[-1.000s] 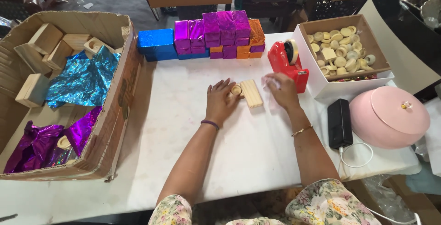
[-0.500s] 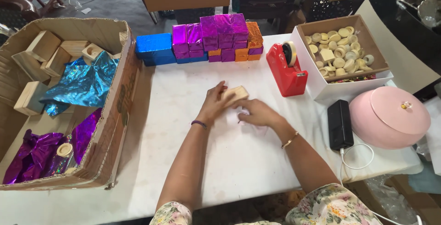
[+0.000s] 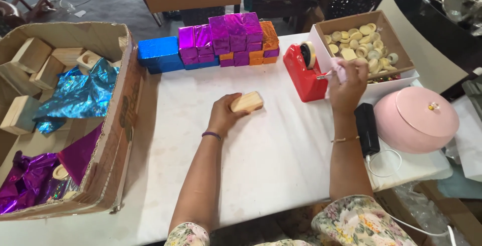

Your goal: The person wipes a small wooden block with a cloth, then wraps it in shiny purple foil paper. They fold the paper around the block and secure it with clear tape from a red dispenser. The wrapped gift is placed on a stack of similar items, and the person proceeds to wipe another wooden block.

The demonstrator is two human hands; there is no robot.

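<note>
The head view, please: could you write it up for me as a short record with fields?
Left hand: left hand holds a wooden block on the white table
Right hand: right hand pinches a pale strip at the red tape dispenser
Back row: blue, purple and orange foil-wrapped blocks
Left box: cardboard box with bare wooden blocks and foil sheets
Right side: box of pale wooden discs, pink round lid, black device
</note>
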